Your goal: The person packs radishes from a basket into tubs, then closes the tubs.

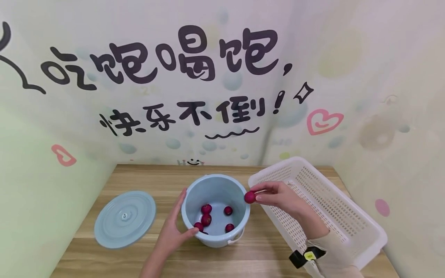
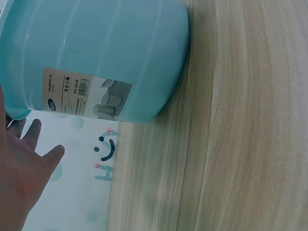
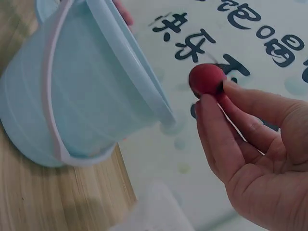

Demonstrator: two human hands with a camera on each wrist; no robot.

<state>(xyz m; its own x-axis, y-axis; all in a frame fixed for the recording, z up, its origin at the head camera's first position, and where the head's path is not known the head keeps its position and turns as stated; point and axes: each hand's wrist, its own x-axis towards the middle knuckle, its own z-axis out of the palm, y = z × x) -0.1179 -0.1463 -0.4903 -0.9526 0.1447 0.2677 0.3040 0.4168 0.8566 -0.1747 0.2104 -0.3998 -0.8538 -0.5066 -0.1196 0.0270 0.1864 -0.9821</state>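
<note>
A light blue bucket [image 1: 215, 242] stands upright on the table with several small red balls [image 1: 206, 220] in it, which look like radishes or plums. Thumb and fingertips of my right hand [image 1: 283, 199] pinch one more red ball [image 3: 207, 79] beside the bucket's right rim. My left hand [image 1: 172, 231] rests against the bucket's left side, thumb at the near rim. In the left wrist view, that hand's fingers are spread and fairly straight beside the labelled bucket wall [image 2: 159, 57].
A round blue lid [image 1: 125, 218] lies flat on the wooden table [image 1: 257, 256] to the left. At the right is a white perforated basket [image 1: 368, 235], partly under my right forearm. A wall with printed lettering [image 1: 194, 112] rises behind the table.
</note>
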